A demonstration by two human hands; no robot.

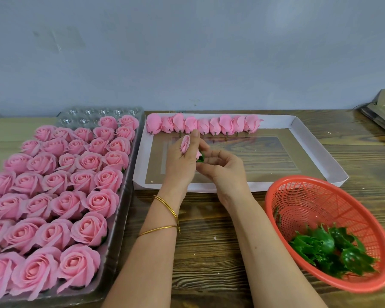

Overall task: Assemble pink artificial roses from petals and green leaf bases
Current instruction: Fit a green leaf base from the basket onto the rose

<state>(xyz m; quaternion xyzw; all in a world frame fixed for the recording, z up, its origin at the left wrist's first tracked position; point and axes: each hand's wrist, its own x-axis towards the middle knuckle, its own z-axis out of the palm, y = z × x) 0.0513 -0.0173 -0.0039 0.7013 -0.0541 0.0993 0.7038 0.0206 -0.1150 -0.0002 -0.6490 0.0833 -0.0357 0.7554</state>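
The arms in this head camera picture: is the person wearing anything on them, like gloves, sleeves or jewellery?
No gloves and no sleeves show: both forearms are bare to the picture's bottom edge. The left hand has two thin gold bangles on its forearm, one nearer the wrist. The right hand and its forearm show no jewellery.

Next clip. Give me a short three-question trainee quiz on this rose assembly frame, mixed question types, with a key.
1. True or false: the round red plastic mesh basket holds green plastic leaf bases.
2. Multiple choice: the row of closed pink petal buds lies in A) the clear plastic blister tray, B) the shallow white cardboard tray, C) the basket.
3. Fill in: the left hand holds a small pink ____ while the right hand pinches a green piece.

Key: 1 true; 2 B; 3 bud.
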